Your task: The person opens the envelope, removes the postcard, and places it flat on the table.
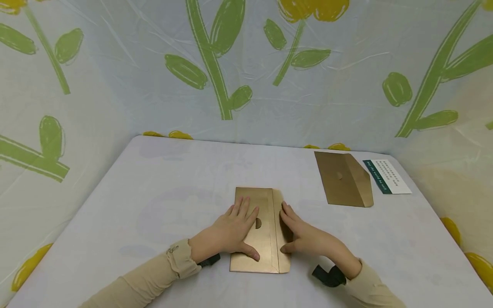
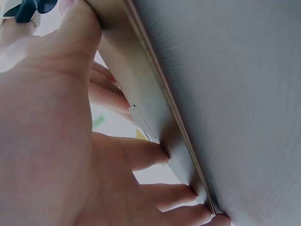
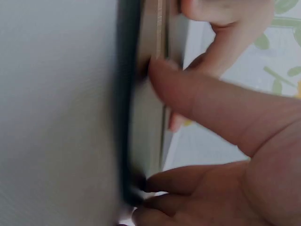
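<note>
A gold envelope (image 1: 257, 262) lies near the middle of the table, its narrow flap (image 1: 284, 264) along the right side. My left hand (image 1: 231, 233) rests flat on the envelope's left part with fingers and thumb spread, beside a small half-round notch (image 1: 258, 223). On the right, my right hand (image 1: 308, 237) touches the flap with thumb and fingertips, the fingers fairly straight. The left wrist view shows the left fingertips along the envelope's edge (image 2: 160, 80). In the right wrist view the right thumb (image 3: 174, 87) presses against the gold paper (image 3: 148, 122).
Another gold envelope (image 1: 335, 179), its flap folded out to the right, lies at the back right. Next to it is a white and green printed card (image 1: 390, 177). The white table (image 1: 173, 184) is backed by a flower-patterned sheet (image 1: 127, 85).
</note>
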`<move>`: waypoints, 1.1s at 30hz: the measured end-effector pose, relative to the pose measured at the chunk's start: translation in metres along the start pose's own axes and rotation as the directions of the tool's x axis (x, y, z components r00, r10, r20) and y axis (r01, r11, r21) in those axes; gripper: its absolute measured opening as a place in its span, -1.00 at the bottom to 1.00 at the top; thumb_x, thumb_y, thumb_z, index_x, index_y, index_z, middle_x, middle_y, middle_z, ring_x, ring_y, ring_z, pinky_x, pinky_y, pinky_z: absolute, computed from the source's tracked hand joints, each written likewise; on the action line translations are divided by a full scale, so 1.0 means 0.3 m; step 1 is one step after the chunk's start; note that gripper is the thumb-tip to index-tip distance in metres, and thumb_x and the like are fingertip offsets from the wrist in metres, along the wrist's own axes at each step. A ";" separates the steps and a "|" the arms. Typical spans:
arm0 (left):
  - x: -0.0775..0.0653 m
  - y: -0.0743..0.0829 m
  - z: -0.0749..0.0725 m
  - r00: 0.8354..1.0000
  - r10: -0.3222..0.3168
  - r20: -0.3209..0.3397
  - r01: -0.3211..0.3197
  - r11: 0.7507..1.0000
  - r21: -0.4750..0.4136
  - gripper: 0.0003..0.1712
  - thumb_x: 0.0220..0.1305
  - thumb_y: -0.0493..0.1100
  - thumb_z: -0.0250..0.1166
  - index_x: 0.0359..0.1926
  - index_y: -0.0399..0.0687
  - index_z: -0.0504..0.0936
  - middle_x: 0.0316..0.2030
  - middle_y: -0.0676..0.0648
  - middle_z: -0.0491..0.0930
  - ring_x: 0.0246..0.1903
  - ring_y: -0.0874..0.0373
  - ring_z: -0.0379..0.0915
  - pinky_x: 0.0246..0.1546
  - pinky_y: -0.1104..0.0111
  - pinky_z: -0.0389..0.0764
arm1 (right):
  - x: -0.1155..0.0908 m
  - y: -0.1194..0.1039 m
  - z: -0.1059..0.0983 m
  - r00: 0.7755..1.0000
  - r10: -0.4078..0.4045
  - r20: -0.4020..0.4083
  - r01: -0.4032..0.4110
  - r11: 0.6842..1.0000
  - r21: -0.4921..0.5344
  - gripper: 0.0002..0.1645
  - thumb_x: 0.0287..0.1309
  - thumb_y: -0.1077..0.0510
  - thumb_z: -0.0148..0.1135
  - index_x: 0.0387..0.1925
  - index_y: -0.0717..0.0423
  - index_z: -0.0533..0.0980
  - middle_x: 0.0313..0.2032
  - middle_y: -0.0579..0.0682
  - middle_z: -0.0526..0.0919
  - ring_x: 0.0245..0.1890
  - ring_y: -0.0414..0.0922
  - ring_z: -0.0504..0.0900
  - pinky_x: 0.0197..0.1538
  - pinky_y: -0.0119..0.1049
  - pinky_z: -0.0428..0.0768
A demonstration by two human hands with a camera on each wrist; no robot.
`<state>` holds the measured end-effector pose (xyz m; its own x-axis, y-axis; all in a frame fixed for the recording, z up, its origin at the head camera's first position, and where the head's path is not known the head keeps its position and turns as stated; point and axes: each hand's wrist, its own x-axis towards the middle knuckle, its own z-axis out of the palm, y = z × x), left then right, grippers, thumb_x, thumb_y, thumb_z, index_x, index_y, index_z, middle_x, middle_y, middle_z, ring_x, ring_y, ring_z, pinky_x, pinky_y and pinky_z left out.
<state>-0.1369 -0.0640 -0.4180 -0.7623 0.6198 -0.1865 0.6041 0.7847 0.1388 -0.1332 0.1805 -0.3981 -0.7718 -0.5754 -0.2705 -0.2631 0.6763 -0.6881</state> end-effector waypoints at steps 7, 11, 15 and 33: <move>0.001 -0.001 0.003 1.000 0.002 -0.005 -0.002 1.000 0.018 0.41 -0.07 0.65 0.18 0.54 -0.20 0.03 0.50 -0.43 -0.17 0.48 -0.35 -0.28 0.39 0.00 0.14 | 0.008 0.012 0.004 1.000 0.014 0.007 -0.013 0.999 -0.039 0.20 0.11 0.10 0.46 0.48 0.47 -0.12 0.53 0.28 -0.32 0.51 0.23 -0.32 0.44 0.18 -0.09; 0.000 -0.001 0.002 1.000 0.003 -0.006 -0.003 1.000 0.005 0.41 -0.07 0.64 0.19 0.54 -0.20 0.03 0.50 -0.43 -0.17 0.48 -0.36 -0.29 0.39 -0.01 0.14 | 0.007 0.010 0.003 1.000 0.006 0.008 -0.005 0.999 -0.046 0.20 0.11 0.09 0.45 0.48 0.48 -0.11 0.53 0.29 -0.32 0.51 0.24 -0.31 0.44 0.18 -0.08; 0.000 -0.002 0.002 1.000 0.001 -0.003 -0.001 1.000 -0.002 0.41 -0.07 0.64 0.19 0.55 -0.20 0.02 0.50 -0.43 -0.18 0.48 -0.36 -0.30 0.39 -0.01 0.13 | 0.005 0.006 0.002 1.000 0.005 0.009 -0.004 0.999 -0.046 0.20 0.12 0.09 0.45 0.47 0.49 -0.11 0.53 0.29 -0.31 0.51 0.24 -0.31 0.44 0.19 -0.07; 0.008 0.001 -0.008 1.000 0.009 0.011 -0.010 0.999 0.048 0.41 -0.07 0.66 0.17 0.54 -0.22 0.04 0.49 -0.44 -0.13 0.47 -0.38 -0.24 0.39 -0.03 0.14 | 0.004 0.004 0.004 1.000 -0.011 -0.005 0.011 0.997 -0.078 0.20 0.09 0.10 0.47 0.46 0.51 -0.09 0.52 0.34 -0.27 0.51 0.26 -0.27 0.43 0.18 -0.04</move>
<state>-0.1391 -0.0623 -0.4162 -0.7540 0.6270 -0.1960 0.6221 0.7773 0.0937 -0.1337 0.1800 -0.4001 -0.7719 -0.5807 -0.2589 -0.3162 0.7039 -0.6361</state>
